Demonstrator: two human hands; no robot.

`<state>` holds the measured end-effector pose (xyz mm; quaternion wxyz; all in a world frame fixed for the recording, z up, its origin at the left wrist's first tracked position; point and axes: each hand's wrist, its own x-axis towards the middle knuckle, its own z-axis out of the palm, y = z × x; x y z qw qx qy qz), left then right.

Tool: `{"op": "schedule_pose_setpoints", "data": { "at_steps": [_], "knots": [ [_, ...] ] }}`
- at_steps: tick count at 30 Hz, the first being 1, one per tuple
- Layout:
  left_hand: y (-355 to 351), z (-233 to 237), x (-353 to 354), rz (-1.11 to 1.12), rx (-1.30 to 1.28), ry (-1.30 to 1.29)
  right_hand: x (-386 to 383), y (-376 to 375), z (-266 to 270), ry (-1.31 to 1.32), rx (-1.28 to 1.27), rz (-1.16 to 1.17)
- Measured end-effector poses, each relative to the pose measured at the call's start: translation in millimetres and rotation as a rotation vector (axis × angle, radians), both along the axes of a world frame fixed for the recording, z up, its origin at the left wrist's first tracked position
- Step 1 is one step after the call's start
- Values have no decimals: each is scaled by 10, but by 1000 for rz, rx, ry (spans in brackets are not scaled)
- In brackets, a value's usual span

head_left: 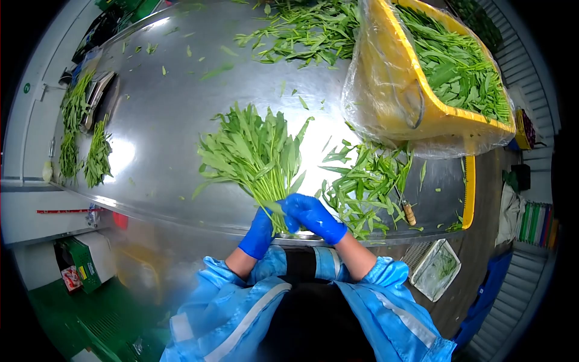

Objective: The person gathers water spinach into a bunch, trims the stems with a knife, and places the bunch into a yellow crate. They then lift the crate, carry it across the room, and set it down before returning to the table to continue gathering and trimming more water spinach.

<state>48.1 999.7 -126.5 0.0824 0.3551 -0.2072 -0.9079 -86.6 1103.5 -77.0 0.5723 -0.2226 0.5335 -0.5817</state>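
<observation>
Both of my hands wear blue gloves and meet at the near edge of the metal table. My left hand [258, 234] is closed around the lower stems of a bunch of water spinach [253, 151], its leaves fanned out away from me. Against the stems from the right, my right hand [313, 217] has its fingers curled in; its fingertips are partly hidden. Beside it lies a loose pile of water spinach [362, 187]. A tool with a wooden handle [409, 213] rests at that pile's right side, its metal part partly covered by leaves.
A yellow crate [443, 105], lined with clear plastic and full of greens, tilts on the table [169, 108] at right. More greens [307, 33] lie at the back. Tied-looking bunches [98, 154] sit far left. A white basket [435, 268] stands on the floor at right.
</observation>
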Motion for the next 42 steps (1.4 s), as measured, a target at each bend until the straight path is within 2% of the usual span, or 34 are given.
{"op": "schedule_pose_setpoints", "data": {
  "at_steps": [1,3,5,6,7,9,12,15,16,19,21,22,23,24,25,26,27,28,31,32,33,34,35,36,39,42],
  "knots": [
    [10,24,-52,16,-20,-28,-53,42,56,10,29,101],
    [5,21,-74,39,-43,-21,-109,194,203,-139,6,92],
    [19,-78,-69,37,-46,54,-261,303,207,117,-27,9],
    [-26,-68,-68,-47,-32,13,-277,286,194,52,-19,-75],
    [-11,-32,-78,-28,-26,9,-293,269,182,-11,-16,-160],
    [18,100,-104,11,-20,5,-289,190,36,196,-11,-134],
    [28,-116,-53,9,108,127,-136,9,-208,-24,1,-84],
    [52,-301,-43,-3,72,212,-73,-8,-149,263,-66,62],
    [51,-384,-33,-15,53,198,-82,3,-216,526,7,176],
    [40,-683,6,-45,-2,161,6,18,-106,515,-89,182],
    [43,-788,48,-59,-44,133,36,34,-102,698,-161,213],
    [116,-352,-10,43,-80,93,46,96,-97,780,-228,235],
    [142,-247,-51,42,-72,67,56,163,-88,860,-297,258],
    [137,-182,-88,42,-65,40,67,233,70,697,-298,158],
    [104,-161,-126,44,-59,14,69,316,11,405,-276,-78],
    [19,-222,-201,-37,100,-84,36,397,-60,108,-246,-308],
    [75,12,-235,40,-16,-105,-155,416,-76,112,-196,-465],
    [73,-50,-228,6,-13,-106,-358,360,38,181,40,-533],
    [84,-97,-261,-16,-43,-131,-483,309,144,1267,320,-296],
    [98,-91,-273,-10,-58,-145,-441,237,215,1231,302,-224],
    [115,-254,-238,-19,-58,-80,-384,135,314,1236,246,3],
    [137,-560,-184,-33,-62,-11,-194,-59,382,1029,253,-52],
    [157,-721,-149,-47,-67,63,-61,-175,365,1219,282,113],
    [178,-697,-133,-30,-49,28,43,-252,213,1135,236,131],
    [174,-472,-82,27,-2,-57,26,-431,-15,1114,241,279],
    [193,-194,-40,70,49,-105,-137,-326,247,742,130,123]
  ]
}}
